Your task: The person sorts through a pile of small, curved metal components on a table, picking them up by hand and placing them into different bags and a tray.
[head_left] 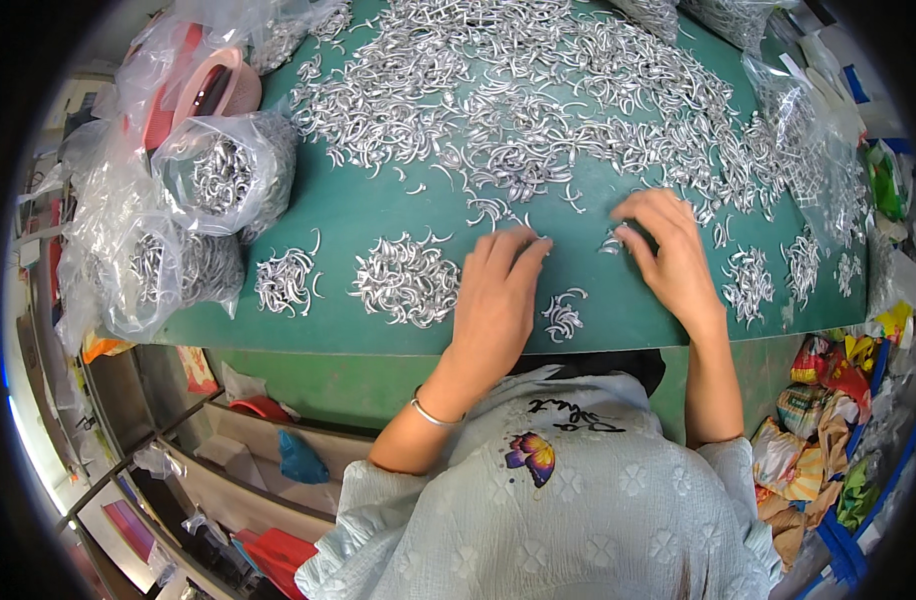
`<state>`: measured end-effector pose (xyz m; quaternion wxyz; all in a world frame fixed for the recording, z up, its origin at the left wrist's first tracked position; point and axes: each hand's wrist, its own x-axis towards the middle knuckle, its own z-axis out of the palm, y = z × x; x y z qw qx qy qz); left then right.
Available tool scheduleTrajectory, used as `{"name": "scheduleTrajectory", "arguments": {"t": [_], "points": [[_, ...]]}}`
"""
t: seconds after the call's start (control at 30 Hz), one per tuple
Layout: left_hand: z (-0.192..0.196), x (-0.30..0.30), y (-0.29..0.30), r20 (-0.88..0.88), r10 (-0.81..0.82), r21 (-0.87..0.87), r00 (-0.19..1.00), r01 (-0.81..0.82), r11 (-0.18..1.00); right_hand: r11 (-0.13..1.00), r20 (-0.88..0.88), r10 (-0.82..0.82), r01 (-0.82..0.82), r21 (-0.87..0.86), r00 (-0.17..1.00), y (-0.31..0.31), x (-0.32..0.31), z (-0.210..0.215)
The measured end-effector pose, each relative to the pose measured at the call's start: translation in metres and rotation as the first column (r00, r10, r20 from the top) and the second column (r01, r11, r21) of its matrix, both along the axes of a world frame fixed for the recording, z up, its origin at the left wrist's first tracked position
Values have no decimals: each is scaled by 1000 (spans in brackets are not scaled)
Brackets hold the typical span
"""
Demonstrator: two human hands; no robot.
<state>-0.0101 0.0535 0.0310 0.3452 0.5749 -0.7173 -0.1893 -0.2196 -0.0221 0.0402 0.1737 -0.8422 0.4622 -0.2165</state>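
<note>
Curling left hand (498, 290) and right hand (675, 262) loosely over the desk (623, 312), any pinch impossible to tell, I'm working between curved silver pieces (518, 168) spread ahead and small piles (408, 282) nearer me, presumably separated against mixing.

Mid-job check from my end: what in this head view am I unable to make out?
All in the head view:
1. Whether the left hand pinches a piece: its own fingers block the contact.
2. What lies beneath the right hand: the palm covers it.
3. The far end of the curved silver pieces: cut off by the top edge.
</note>
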Motion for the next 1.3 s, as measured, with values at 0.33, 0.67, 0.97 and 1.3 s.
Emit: {"name": "scheduleTrajectory", "arguments": {"t": [0.33,0.67,0.97,1.3], "points": [[0,2,-25,84,226,-56,971,-222,974,999,-76,-40,39,-12,996,23,6,4],[1,-5,6,4,32,44,999,-33,998,999,-64,-21,20,-27,998,30,7,1],[3,-16,3,-20,-25,67,999,27,997,997,-42,-70,71,12,997,28,-20,0],[-13,-35,-21,45,-68,45,997,66,997,997,3,-66,66,-48,998,30,-2,-3]]}}
